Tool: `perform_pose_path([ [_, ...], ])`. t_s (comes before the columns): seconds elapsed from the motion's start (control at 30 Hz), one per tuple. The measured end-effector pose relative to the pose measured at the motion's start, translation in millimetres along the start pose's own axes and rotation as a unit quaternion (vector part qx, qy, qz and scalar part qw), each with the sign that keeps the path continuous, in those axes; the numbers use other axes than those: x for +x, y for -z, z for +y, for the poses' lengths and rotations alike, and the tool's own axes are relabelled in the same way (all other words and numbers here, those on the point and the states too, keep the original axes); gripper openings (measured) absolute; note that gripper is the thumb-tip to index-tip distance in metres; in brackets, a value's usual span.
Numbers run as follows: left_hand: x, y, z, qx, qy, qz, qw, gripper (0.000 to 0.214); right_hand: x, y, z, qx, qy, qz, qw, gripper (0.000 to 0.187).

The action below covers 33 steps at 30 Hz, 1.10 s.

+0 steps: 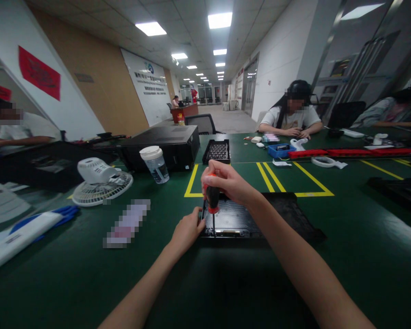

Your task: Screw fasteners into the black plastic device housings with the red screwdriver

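Gripping a screwdriver [212, 194] upright over a flat black casing [277, 212]

The right hand [229, 180] is wrapped round the red-and-black handle, its thin metal shaft pointing down near the casing's left end; the tip's contact is too small to tell. The left hand [188, 228] touches the casing's left edge, though I cannot tell whether it pinches it. The casing lies on the green table [71, 283] in front of the person, partly hidden by the right hand and forearm.

To the left are a white fan [102, 180] with a ribbed round grille, a bundled blue cord [65, 212] and a big, boxy black case [160, 141]. Across the table, at the right, sits a person [291, 114], near a long red strip [356, 153].

Beyond the hands, a black tray [207, 160] holds rows of small, shiny pieces. A blue bin [283, 154] has something dark inside. The clear cup [155, 167] wears a white lid; its contents are unclear.

The casing is smooth and glossy, with a pale strip along its near edge.
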<state>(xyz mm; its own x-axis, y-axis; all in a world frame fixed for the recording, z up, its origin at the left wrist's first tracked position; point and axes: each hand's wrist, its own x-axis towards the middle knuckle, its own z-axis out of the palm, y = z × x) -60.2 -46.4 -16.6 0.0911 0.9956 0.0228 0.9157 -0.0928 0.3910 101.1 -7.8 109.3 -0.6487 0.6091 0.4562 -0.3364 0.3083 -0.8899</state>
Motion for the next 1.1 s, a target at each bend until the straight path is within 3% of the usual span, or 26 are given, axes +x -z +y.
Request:
perform_pose_path([
  [0.5,0,0.8,-1,0.000,0.000,-0.004,1.000,0.033,0,-8,-9,-0.139,0.039,0.053,0.988,0.027],
  [1.1,-1,3.1,2,-0.006,0.007,-0.004,1.000,0.033,-3,-16,-11,-0.333,0.059,0.134,0.931,0.029],
])
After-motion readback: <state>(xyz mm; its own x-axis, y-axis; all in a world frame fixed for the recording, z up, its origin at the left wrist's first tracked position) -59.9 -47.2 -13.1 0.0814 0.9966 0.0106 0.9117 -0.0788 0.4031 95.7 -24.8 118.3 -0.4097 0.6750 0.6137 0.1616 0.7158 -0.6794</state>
